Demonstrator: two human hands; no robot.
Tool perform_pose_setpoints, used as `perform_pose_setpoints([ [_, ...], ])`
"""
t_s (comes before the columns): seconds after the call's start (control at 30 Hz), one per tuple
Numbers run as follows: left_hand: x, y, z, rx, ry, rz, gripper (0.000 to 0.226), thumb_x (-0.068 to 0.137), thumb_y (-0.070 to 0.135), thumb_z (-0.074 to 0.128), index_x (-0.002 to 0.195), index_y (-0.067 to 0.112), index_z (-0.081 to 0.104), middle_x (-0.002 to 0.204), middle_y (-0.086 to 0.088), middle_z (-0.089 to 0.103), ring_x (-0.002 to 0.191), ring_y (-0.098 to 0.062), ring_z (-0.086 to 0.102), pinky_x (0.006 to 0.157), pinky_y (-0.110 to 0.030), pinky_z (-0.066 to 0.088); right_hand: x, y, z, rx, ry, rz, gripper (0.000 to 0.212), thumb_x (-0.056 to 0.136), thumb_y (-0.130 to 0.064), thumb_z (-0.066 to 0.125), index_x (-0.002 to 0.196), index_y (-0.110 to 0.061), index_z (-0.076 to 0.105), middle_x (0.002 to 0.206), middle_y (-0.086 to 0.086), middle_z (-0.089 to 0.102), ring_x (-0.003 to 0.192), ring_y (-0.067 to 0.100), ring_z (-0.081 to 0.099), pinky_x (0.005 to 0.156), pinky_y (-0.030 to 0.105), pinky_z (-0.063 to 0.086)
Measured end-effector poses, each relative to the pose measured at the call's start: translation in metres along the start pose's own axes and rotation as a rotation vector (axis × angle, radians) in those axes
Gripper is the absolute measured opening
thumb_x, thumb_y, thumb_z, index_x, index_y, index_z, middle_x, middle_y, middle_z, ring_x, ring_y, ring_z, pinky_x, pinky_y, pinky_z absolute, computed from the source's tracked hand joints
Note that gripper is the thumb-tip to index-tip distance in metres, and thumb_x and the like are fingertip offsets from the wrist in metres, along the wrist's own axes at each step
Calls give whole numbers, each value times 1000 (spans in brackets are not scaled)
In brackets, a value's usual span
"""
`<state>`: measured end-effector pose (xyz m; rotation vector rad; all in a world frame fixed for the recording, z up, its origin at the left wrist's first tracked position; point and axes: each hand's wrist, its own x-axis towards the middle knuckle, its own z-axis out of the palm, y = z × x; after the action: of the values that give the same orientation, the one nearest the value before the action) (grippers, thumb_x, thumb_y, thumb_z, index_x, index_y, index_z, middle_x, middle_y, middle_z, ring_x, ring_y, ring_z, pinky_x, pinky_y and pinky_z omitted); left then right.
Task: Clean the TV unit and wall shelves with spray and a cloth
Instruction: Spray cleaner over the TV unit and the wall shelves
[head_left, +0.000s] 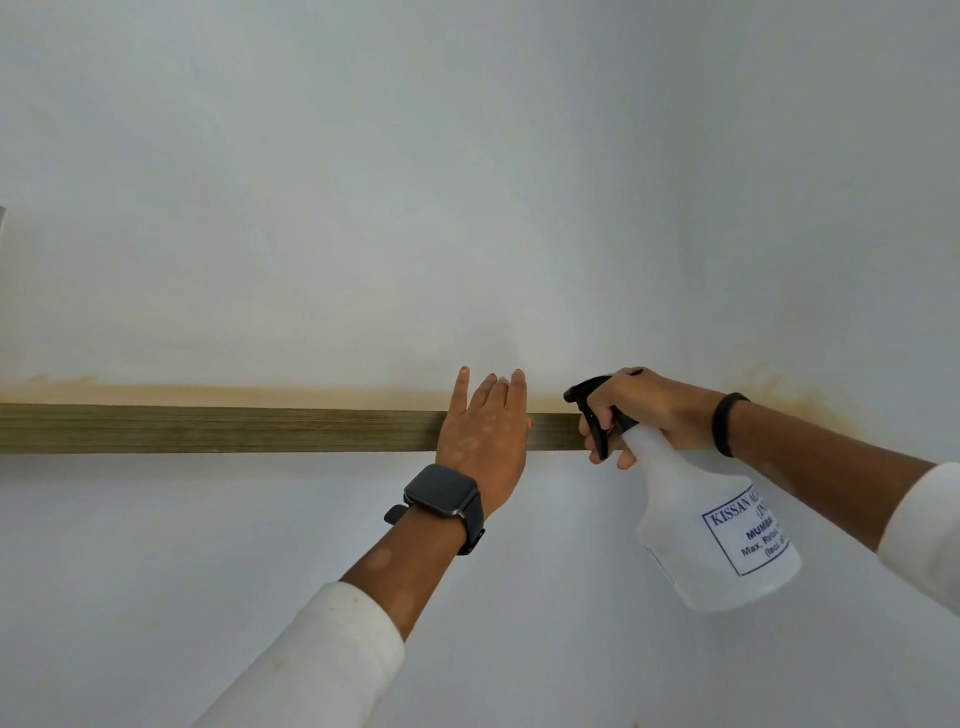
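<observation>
A brown wooden wall shelf runs across the white wall at my eye level; I see only its front edge. My left hand reaches over that edge near the shelf's right end, fingers spread and pointing up, with a dark smartwatch on the wrist. No cloth shows in it; the palm side is hidden. My right hand grips the neck of a white spray bottle with a black trigger head, just right of the left hand. The nozzle points left along the shelf.
A yellowish stain marks the white wall just above the shelf and continues right of my right wrist. The wall corner lies at the right. The shelf top is out of sight.
</observation>
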<state>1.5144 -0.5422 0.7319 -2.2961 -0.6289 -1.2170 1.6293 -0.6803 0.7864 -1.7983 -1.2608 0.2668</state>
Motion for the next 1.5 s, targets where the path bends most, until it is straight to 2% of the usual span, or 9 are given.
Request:
perform_pose_setpoints([
  [0.23,20,33,14,3,-51,7,53,102,30,23,147,9,5,151,-7,27,143,-20,16,116,-44,-9,2,19,-23,26,122,-15,12,78,-2,41,76,-2,53,68,15,52,53,25,50,41,20,38],
  [0.37,25,47,23,-19,-21,-2,52,102,29,21,147,9,7,152,-6,24,144,-20,11,116,-43,-7,5,34,-43,39,97,19,14,79,-2,43,79,0,56,73,16,56,58,26,55,43,20,42],
  [0.5,31,64,30,-16,4,10,54,102,33,22,147,9,7,154,-8,18,145,-22,6,115,-43,-8,8,51,-61,69,57,35,23,79,1,44,94,3,61,85,18,61,72,30,62,45,23,47],
  [0.8,52,109,47,-5,16,48,56,102,35,18,148,8,2,157,-9,6,145,-23,-6,115,-44,-11,4,75,-89,13,186,56,13,74,-3,43,76,-1,56,71,16,54,53,25,51,45,21,39],
  [0.9,51,115,55,54,21,30,58,101,38,13,148,7,0,158,-10,3,145,-24,-8,114,-45,-14,2,80,-104,44,209,83,12,76,-2,43,76,-1,55,72,15,54,56,26,52,44,21,40],
  [1.07,48,115,63,141,71,41,60,100,41,7,148,5,-4,157,-13,1,145,-27,-8,112,-46,-16,4,93,-132,53,241,100,21,75,-1,46,88,2,62,87,17,63,72,32,64,47,25,48],
  [1.2,48,115,66,151,98,56,60,100,41,6,148,5,-5,157,-13,1,145,-28,-7,112,-47,-16,3,100,-141,6,282,119,20,75,0,44,85,2,61,81,17,63,66,30,62,46,23,46],
  [1.37,49,114,70,165,151,64,61,99,41,5,148,5,-2,157,-13,4,145,-28,-5,115,-48,-12,2,108,-146,50,365,145,12,71,-1,42,72,-1,55,69,15,53,53,26,49,43,21,38],
  [1.5,49,112,73,200,143,71,60,99,40,7,148,4,10,155,-15,17,145,-29,7,116,-49,-6,4,114,-153,73,406,151,11,70,-2,44,71,0,55,67,15,53,54,27,50,43,25,39],
])
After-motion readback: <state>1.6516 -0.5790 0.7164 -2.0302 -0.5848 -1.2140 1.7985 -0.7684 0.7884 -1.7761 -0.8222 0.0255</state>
